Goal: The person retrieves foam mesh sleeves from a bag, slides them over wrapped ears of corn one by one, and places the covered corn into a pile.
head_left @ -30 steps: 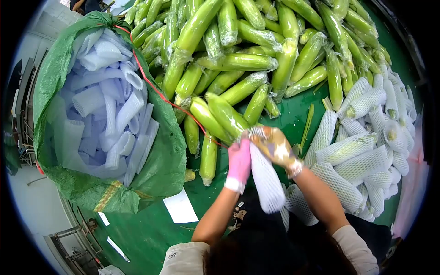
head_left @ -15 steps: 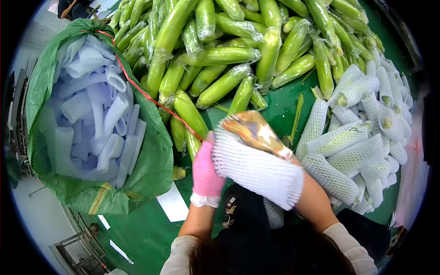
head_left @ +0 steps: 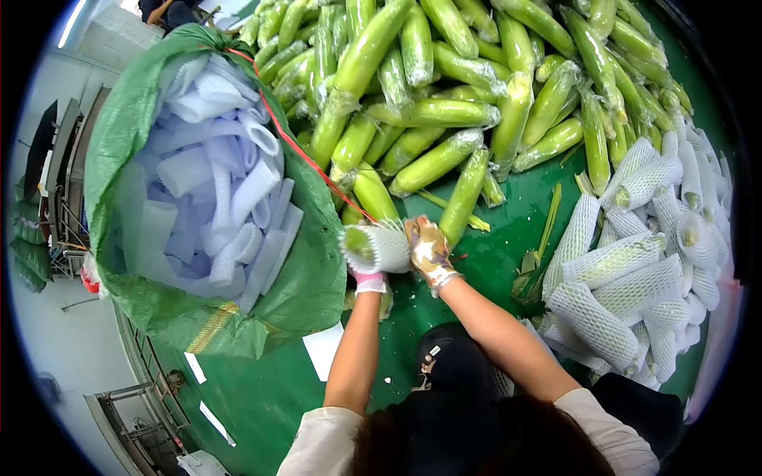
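A white foam net sleeve (head_left: pixel 389 249) sits around a long green gourd, whose green end (head_left: pixel 359 249) shows at the sleeve's left opening. My left hand (head_left: pixel 369 281), in a pink glove, grips the netted gourd from below and behind; most of its fingers are hidden. At the sleeve's right end, my right hand (head_left: pixel 429 251) is closed on the net, in a brown-and-white patterned glove. Just beyond both hands lies a pile of film-wrapped green gourds (head_left: pixel 444 113).
A green sack (head_left: pixel 266 325) of loose foam sleeves (head_left: pixel 190 173) stands at the left, with a red string (head_left: pixel 305 155) running from it. Netted gourds (head_left: pixel 591 324) are heaped at the right on the green surface (head_left: pixel 468 293). White paper (head_left: pixel 321 349) lies near my left forearm.
The sleeve has come off my right forearm and now surrounds a gourd. My right hand has drawn back to the sleeve's right end. The whole view has shifted, moving the scene rightward.
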Demonstrator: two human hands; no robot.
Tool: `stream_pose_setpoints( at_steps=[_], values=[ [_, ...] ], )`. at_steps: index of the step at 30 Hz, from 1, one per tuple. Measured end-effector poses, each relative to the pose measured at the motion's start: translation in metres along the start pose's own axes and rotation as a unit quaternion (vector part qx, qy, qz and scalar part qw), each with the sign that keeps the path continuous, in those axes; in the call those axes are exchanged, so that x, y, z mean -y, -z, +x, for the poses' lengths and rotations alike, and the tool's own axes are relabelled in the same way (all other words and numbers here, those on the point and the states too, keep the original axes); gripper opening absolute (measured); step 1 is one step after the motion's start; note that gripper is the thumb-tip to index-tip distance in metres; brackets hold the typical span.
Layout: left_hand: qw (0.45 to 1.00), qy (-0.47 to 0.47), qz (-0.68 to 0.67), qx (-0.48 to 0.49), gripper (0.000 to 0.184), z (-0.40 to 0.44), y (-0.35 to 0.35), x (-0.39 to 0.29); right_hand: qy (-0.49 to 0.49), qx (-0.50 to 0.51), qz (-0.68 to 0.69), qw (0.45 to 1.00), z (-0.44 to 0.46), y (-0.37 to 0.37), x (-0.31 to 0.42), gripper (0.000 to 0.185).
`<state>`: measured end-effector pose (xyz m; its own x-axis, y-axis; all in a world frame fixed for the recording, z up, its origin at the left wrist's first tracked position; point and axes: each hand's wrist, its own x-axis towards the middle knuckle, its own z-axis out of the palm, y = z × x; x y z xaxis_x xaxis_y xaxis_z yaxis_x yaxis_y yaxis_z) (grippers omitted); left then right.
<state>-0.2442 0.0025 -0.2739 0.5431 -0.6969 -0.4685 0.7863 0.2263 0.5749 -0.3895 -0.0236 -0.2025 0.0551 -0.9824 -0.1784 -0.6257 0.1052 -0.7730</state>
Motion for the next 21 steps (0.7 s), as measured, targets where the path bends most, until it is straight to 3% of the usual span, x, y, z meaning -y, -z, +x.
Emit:
stream_pose_setpoints(
  at_steps=[1, 2, 3, 4, 5, 6, 7, 8, 9, 11, 13, 14, 15, 16, 17, 18, 20, 21],
  values=[
    [0.979, -0.064, 0.194, 0.024, 0.015, -0.03, -0.036, -0.01, 0.007, -0.006, 0.004, 1.0, -0.006, 0.0, -0.007, 0.021],
    [0.915, -0.128, 0.38, 0.042, 0.014, -0.075, -0.079, -0.019, -0.082, 0.062, 0.269, 0.958, -0.016, -0.001, -0.023, 0.021],
    [0.958, -0.039, 0.284, 0.029, 0.013, -0.098, -0.095, -0.015, -0.166, 0.133, 0.511, 0.833, -0.026, -0.003, -0.042, 0.023],
    [0.982, 0.048, 0.18, 0.014, 0.014, -0.114, -0.101, 0.001, -0.239, 0.199, 0.704, 0.638, -0.03, -0.001, -0.06, 0.028],
    [0.96, 0.037, 0.262, 0.097, 0.016, -0.108, -0.07, 0.03, -0.036, 0.185, 0.562, 0.805, -0.039, 0.023, -0.071, 0.03],
    [0.926, 0.012, 0.335, 0.177, 0.017, -0.102, -0.039, 0.059, 0.041, 0.16, 0.502, 0.849, -0.049, 0.051, -0.098, 0.03],
    [0.887, 0.038, 0.426, 0.174, 0.022, -0.132, -0.072, 0.067, 0.113, 0.123, 0.436, 0.884, -0.06, 0.079, -0.125, 0.03],
    [0.825, -0.022, 0.524, 0.208, 0.024, -0.154, -0.094, 0.079, 0.086, 0.077, 0.442, 0.889, -0.06, 0.107, -0.138, 0.03],
    [0.752, 0.003, 0.606, 0.257, 0.026, -0.172, -0.129, 0.072, 0.058, 0.032, 0.447, 0.892, -0.06, 0.135, -0.151, 0.031],
    [0.738, -0.009, 0.584, 0.338, 0.028, -0.186, -0.182, 0.044, -0.01, -0.006, 0.752, 0.659, -0.069, 0.202, -0.112, 0.038],
    [0.717, -0.255, 0.579, 0.294, 0.031, -0.162, -0.204, -0.001, -0.034, 0.022, 0.79, 0.611, -0.051, 0.224, -0.15, 0.044],
    [0.682, -0.333, 0.606, 0.238, 0.034, -0.14, -0.208, -0.033, -0.029, 0.073, 0.793, 0.605, -0.041, 0.23, -0.136, 0.043],
    [0.604, -0.504, 0.592, 0.178, 0.037, -0.117, -0.213, -0.071, -0.024, 0.123, 0.792, 0.598, -0.031, 0.237, -0.123, 0.041],
    [0.49, -0.567, 0.65, 0.128, 0.041, -0.093, -0.211, -0.113, -0.102, 0.11, 0.75, 0.644, -0.031, 0.232, -0.108, 0.036],
    [0.408, -0.537, 0.738, 0.037, 0.047, -0.086, -0.22, -0.149, -0.148, 0.11, 0.692, 0.698, -0.031, 0.214, -0.103, 0.033],
    [0.288, -0.566, 0.771, -0.04, 0.046, -0.061, -0.21, -0.172, -0.193, 0.109, 0.628, 0.746, -0.033, 0.194, -0.096, 0.031],
    [0.191, -0.457, 0.867, -0.059, 0.038, -0.027, -0.192, -0.211, -0.134, 0.128, 0.457, 0.87, -0.052, 0.167, -0.034, 0.032],
    [0.19, -0.456, 0.868, -0.057, 0.038, -0.036, -0.193, -0.21, -0.044, 0.115, 0.407, 0.905, -0.054, 0.15, -0.019, 0.036]
  ],
)
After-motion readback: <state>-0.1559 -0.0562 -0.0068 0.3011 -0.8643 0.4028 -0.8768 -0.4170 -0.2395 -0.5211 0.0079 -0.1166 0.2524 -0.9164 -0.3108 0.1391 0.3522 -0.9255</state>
